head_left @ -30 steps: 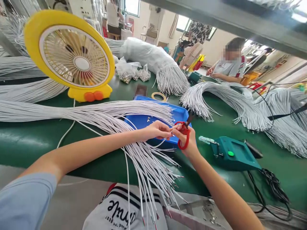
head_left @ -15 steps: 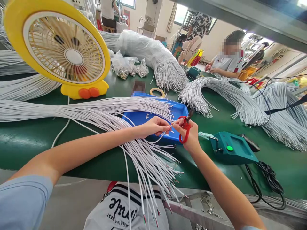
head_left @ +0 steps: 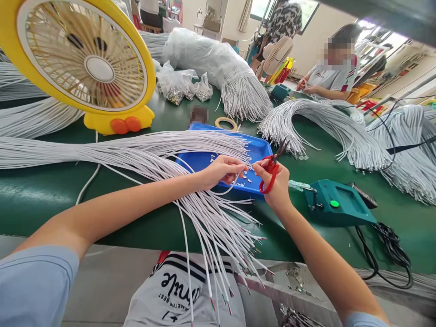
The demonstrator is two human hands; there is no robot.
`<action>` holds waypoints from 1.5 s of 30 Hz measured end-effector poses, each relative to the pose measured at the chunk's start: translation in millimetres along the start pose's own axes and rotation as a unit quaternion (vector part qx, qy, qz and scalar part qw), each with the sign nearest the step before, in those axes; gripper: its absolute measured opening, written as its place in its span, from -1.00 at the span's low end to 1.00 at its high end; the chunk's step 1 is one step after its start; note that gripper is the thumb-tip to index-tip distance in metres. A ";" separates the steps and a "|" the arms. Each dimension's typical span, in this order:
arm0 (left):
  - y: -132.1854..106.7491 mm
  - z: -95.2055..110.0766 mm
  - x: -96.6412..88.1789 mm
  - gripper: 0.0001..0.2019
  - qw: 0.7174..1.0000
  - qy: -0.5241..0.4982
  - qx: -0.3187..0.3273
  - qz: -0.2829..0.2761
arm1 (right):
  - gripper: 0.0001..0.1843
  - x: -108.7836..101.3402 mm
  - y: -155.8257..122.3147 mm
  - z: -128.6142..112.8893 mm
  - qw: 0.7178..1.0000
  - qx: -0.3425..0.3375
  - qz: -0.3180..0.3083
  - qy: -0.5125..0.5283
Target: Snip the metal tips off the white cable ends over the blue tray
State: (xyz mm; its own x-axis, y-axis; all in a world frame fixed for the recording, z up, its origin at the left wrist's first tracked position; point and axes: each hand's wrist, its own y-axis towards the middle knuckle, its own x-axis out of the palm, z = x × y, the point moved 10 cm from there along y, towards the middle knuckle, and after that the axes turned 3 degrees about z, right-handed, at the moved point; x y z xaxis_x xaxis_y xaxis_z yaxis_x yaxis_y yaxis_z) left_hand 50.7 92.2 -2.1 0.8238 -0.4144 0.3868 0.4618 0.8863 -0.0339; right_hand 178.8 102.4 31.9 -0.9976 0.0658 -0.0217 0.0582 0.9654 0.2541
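Note:
My left hand (head_left: 229, 171) is closed on a white cable (head_left: 232, 187) near its end, over the front of a blue tray (head_left: 264, 146). Red-handled scissors (head_left: 271, 175) sit in my right hand (head_left: 276, 185), their dark blades pointing up and away. The right thumb and forefinger are close to the cable's tip; whether they touch it I cannot make out. Small white pieces (head_left: 245, 178) lie in the tray. Under my left forearm a bundle of white cables (head_left: 204, 213) fans out, with coloured wire ends hanging past the table edge.
A yellow fan (head_left: 119, 119) stands at the back left. Plastic bags of small metal parts (head_left: 177, 88), a tape roll (head_left: 225, 123) and more cable bundles (head_left: 327, 122) lie behind the tray. On the right is a green device (head_left: 340, 202) with black cords. Another person (head_left: 335, 77) sits across the table.
My right hand has moved a little right, away from my left hand, with the scissors still in it. A gap now shows between the fingertips. The whole view has shifted slightly.

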 end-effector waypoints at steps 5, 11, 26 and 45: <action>-0.8 3.0 1.2 -0.71 1.000 0.000 0.019 -0.008 | -0.77 14.2 -10.6 -4.2 0.999 -0.004 -0.040 -0.008; -3.0 3.3 6.6 -0.73 0.998 0.031 0.029 -0.038 | -0.81 14.1 -15.9 -11.8 0.999 -0.010 -0.030 -0.014; -7.5 8.2 7.7 -0.85 0.997 0.074 0.036 -0.013 | -0.78 18.9 -18.9 -16.4 0.999 -0.019 -0.040 0.002; -8.5 2.6 10.9 -0.82 0.997 0.060 -0.008 -0.046 | -0.80 21.2 -24.6 -22.6 0.997 -0.035 -0.060 -0.021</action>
State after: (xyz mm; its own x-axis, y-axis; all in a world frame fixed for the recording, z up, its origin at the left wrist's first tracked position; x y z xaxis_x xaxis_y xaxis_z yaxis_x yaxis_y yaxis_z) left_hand 54.9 80.7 4.8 0.8111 -0.5159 0.2756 0.5410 0.8408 -0.0183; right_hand 155.4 74.4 47.1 -0.9948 -0.0363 -0.0955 -0.0648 0.9470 0.3147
